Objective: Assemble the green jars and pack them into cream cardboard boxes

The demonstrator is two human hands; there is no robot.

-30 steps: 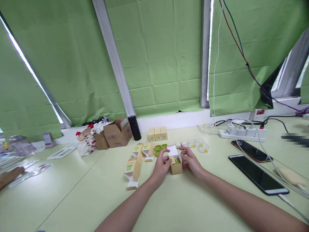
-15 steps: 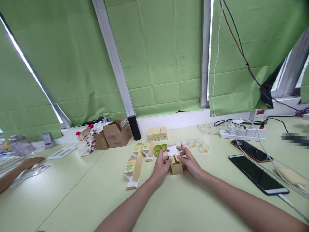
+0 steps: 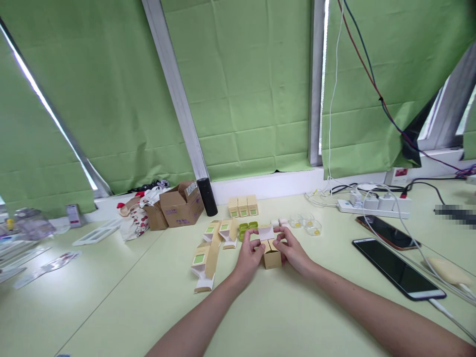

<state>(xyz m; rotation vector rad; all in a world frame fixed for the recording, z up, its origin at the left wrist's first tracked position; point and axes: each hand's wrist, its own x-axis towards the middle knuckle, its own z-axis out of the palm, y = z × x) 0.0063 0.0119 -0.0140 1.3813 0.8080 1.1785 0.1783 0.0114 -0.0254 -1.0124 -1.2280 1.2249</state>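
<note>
A small tan cardboard box [image 3: 272, 259] stands on the table between my hands. My left hand [image 3: 249, 252] grips its left side, with the thumb on a top flap. From the other side my right hand [image 3: 291, 246] holds the box, its thumb on the opposite flap. Both side flaps lie folded inward over the opening. The lid [image 3: 266, 232], white inside, stands up at the back under my index fingers. Just behind are green egg-shaped cases [image 3: 245, 229], small white pieces [image 3: 278, 221] and clear cups [image 3: 307, 223] with yellow spots.
Flattened tan boxes [image 3: 206, 260] lie to the left, and three closed tan boxes [image 3: 243, 206] stand behind. Farther back are a brown carton [image 3: 182, 204] and a black cylinder [image 3: 207, 197]. Two phones [image 3: 397, 267], cables and a power strip [image 3: 374, 207] occupy the right.
The box's side flaps have gone down over the opening, and the lid has tilted more upright. At far left, another person's hand has left the view.
</note>
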